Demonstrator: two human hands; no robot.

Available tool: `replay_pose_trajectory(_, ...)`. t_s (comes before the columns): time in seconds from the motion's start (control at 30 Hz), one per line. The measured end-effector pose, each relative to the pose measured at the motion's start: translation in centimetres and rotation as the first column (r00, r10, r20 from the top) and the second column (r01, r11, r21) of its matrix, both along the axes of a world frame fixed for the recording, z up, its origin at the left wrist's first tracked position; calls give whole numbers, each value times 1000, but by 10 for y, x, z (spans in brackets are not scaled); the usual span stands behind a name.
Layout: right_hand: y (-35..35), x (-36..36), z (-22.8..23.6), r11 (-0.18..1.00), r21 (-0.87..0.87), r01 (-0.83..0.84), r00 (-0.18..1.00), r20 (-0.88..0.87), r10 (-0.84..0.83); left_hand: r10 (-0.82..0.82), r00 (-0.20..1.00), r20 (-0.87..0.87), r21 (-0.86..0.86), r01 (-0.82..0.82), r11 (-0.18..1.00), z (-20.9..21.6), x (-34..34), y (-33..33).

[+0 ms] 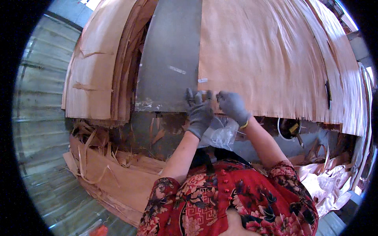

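A wide, thin sheet of tan wood veneer (260,51) lies with its left edge over a dark grey flat surface (169,47). My left hand (199,112), in a grey glove, rests at that edge near the front, fingers spread. Close beside it on the veneer is my right hand (233,106), also gloved, with its fingers curled together; whatever they may pinch is too small to make out. A short white strip (202,80) sticks at the veneer's left edge just beyond my fingers. Another pale bit shows partly between the hands. Below them hangs a clear plastic bag (220,135).
Stacked veneer sheets (92,78) stand at the left, and more veneer (346,78) lies along the right. Torn veneer scraps (114,173) fill the space under the front edge. A round white-rimmed container (289,137) sits below the right front edge.
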State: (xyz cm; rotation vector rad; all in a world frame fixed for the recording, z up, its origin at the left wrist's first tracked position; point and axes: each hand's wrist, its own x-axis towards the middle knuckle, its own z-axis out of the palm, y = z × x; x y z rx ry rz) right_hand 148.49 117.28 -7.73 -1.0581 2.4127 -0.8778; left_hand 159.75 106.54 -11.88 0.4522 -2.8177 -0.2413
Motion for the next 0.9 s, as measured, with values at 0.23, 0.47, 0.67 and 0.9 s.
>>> replay_pose_trajectory(0.23, -88, -38, 4, 995, -85, 57, 986, 162, -43, -284, 952, -117, 140, 299, 944, 36, 30, -26)
replay_pose_trajectory(0.47, -86, -41, -28, 955, -113, 276, 877, 437, -201, -119, 938, -327, 362, 241, 901, 53, 171, -180)
replay_pose_trajectory(0.67, -84, -59, -74, 949, -3, 317, 948, 48, -316, 37, 983, -180, 498, 59, 865, 20, 280, -319)
replay_pose_trajectory(0.9, -49, -68, -118, 911, 148, 386, 906, -246, -344, -54, 969, -240, 486, 168, 858, 67, 240, -412)
